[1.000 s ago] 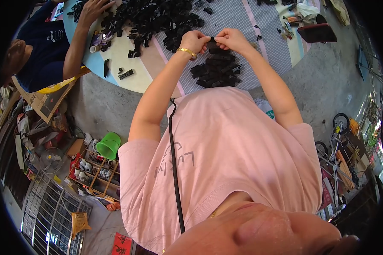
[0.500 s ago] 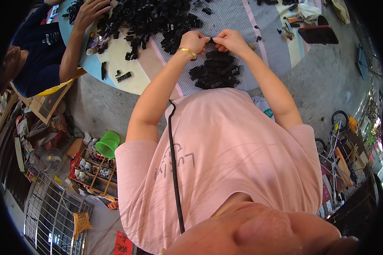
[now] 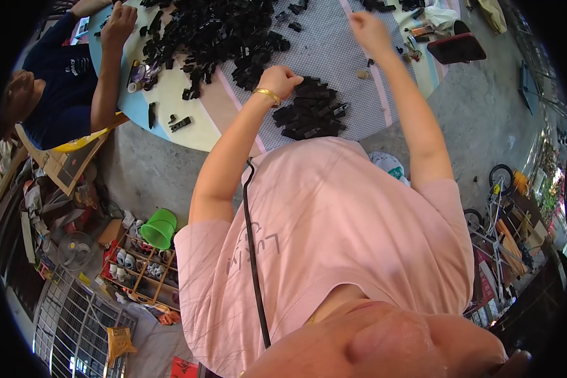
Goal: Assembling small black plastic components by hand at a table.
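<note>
The small pile of black pieces (image 3: 312,113) is lying on the table (image 3: 334,60) just in front of you, and your left hand (image 3: 279,82) is curling beside its far-left edge, its grip too hidden to tell. Your right hand (image 3: 370,34) is hovering farther out, blurred, so whether it is holding anything cannot be told. Leftward, a larger black heap (image 3: 214,31) is lying toward a co-worker's hand (image 3: 119,26).

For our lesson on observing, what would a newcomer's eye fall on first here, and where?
The large heap of black pieces across the table, top of the picture. Nearer the pink shirt lies a smaller black pile, beside the left hand. A green bucket stands out at left.
</note>
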A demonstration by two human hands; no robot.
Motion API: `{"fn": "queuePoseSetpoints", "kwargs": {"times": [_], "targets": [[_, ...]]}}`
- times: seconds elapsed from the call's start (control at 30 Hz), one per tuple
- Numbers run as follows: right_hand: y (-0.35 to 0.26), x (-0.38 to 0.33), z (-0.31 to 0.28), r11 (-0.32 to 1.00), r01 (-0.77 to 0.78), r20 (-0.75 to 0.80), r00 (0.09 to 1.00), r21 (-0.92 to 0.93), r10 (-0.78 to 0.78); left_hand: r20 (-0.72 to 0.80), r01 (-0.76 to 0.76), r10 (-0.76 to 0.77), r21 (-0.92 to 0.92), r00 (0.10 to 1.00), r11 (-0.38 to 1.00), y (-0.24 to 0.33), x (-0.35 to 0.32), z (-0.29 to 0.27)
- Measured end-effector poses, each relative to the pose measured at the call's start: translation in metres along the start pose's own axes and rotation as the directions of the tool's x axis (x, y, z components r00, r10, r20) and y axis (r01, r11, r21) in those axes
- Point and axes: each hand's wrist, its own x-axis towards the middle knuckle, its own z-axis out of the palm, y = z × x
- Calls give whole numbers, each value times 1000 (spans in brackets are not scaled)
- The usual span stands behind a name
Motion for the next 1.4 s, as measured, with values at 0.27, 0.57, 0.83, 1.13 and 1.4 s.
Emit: {"fn": "queuePoseSetpoints", "kwargs": {"times": [0.27, 0.57, 0.83, 1.13, 1.4], "targets": [[30, 37, -35, 890, -2, 150, 986, -455, 79, -480, -150, 288, 304, 829, 941, 22, -3, -3], [-20, 6, -15, 989, 150, 34, 988, -14, -149, -518, -113, 427, 531, 741, 840, 20, 18, 2], [-89, -56, 18, 634, -490, 484, 851, 598, 202, -267, -142, -34, -610, 963, 780, 14, 9, 20], [-93, -51, 21, 938, -23, 460, 875, 346, -149, -552, -60, 254, 344, 794, 937, 12, 2, 17], [-93, -59, 12, 965, 54, 435, 885, 256, -165, -434, -317, 464, 370, 772, 873, -2, 6, 14]]}}
